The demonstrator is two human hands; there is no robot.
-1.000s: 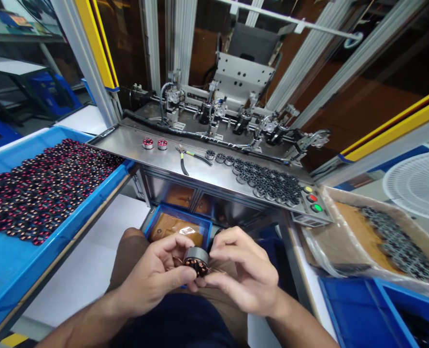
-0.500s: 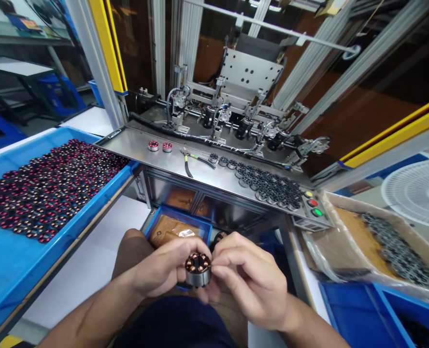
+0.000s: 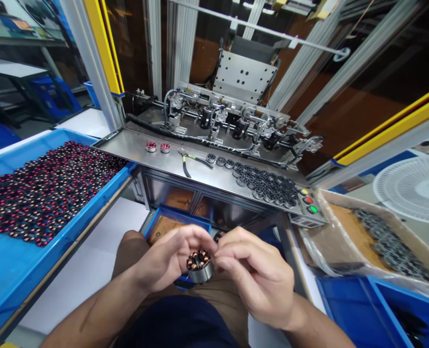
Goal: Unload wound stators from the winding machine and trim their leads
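Over my lap I hold a small wound stator (image 3: pixel 199 266), a grey metal ring with copper coils facing up. My left hand (image 3: pixel 167 261) wraps its fingers round the stator's left side. My right hand (image 3: pixel 256 275) is closed in a pinch at the stator's upper right edge, thumb and forefinger touching it or a fine wire there. Below the hands sits a small blue bin (image 3: pixel 178 223) with brown contents.
A blue tray (image 3: pixel 4 270) of several wound stators lies at my left. The steel shelf (image 3: pixel 135 145) ahead carries two red stators (image 3: pixel 157 147), pliers (image 3: pixel 185 162), several bare black cores (image 3: pixel 265 181) and coloured buttons (image 3: pixel 307 200). A bagged box of cores (image 3: pixel 381 241) and a white fan guard (image 3: pixel 413 188) are at the right.
The stator was turned from lying on its side to coils facing up. Both hands shifted slightly, and my right fingers closed into a pinch at its rim.
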